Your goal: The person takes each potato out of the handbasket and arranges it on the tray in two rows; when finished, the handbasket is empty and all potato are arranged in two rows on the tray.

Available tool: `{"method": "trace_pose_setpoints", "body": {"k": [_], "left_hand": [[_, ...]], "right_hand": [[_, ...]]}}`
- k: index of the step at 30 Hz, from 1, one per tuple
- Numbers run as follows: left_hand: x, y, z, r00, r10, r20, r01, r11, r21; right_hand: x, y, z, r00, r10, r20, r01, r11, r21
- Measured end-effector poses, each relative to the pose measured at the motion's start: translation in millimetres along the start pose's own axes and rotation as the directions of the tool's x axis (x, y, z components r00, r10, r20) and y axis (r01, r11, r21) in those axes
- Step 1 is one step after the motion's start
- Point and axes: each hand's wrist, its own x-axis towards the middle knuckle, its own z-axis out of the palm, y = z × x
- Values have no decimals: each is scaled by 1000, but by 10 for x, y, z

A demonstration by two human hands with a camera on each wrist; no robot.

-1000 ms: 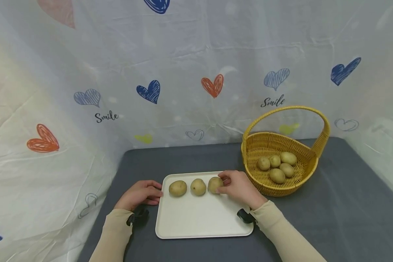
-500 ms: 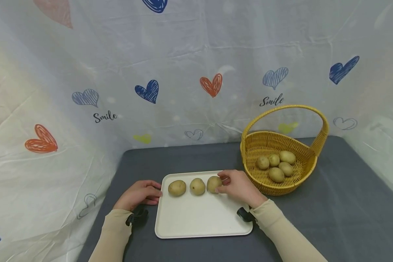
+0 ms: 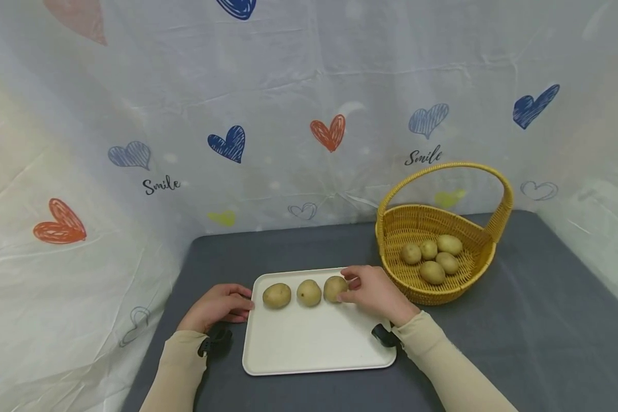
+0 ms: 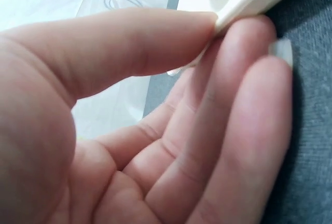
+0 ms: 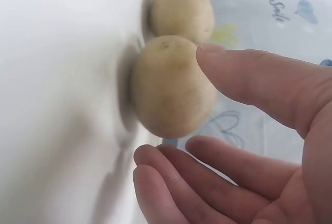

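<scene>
Three potatoes sit in a row along the far side of a white tray point(image 3: 316, 343): a left potato point(image 3: 276, 296), a middle potato point(image 3: 309, 293) and a right potato point(image 3: 335, 289). My left hand point(image 3: 218, 308) pinches the tray's left rim; in the left wrist view, the thumb point(image 4: 171, 35) presses the rim from one side and fingertips meet it from the other. Around the right potato is my right hand point(image 3: 373, 290). In the right wrist view its thumb point(image 5: 244, 73) touches or nearly touches that potato point(image 5: 174, 89), while the fingers point(image 5: 161, 193) stand slightly apart from it.
A yellow wicker basket point(image 3: 417, 294) with a tall handle stands behind the tray on the right, with several potatoes point(image 3: 432, 273) in it. Grey cloth point(image 3: 556, 320) covers the table. Behind hangs a white curtain point(image 3: 278, 68) printed with hearts.
The whole head view has shifted slightly, so things appear a little farther left. Both hands and the potatoes keep their places on the tray.
</scene>
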Motion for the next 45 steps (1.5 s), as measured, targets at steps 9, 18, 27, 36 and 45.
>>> {"method": "trace_pose_setpoints", "body": {"k": [9, 18, 27, 36, 45], "left_hand": [[27, 56, 30, 999, 27, 39, -31, 996, 88], [30, -12, -25, 1000, 10, 19, -12, 995, 99], [52, -13, -38, 1000, -10, 8, 9, 994, 108], [44, -31, -17, 999, -39, 10, 38, 997, 68], [71, -56, -24, 999, -36, 13, 35, 998, 59]], "right_hand": [[-251, -57, -380, 999, -14, -29, 13, 1000, -22], [-546, 411, -1262, 984, -122, -129, 99, 980, -172], [-518, 1094, -1850, 994, -48, -95, 15, 948, -318], [-304, 1294, -1960, 998, -48, -51, 24, 918, -396], [-152, 1361, -1926, 999, -35, -25, 21, 909, -416]]}}
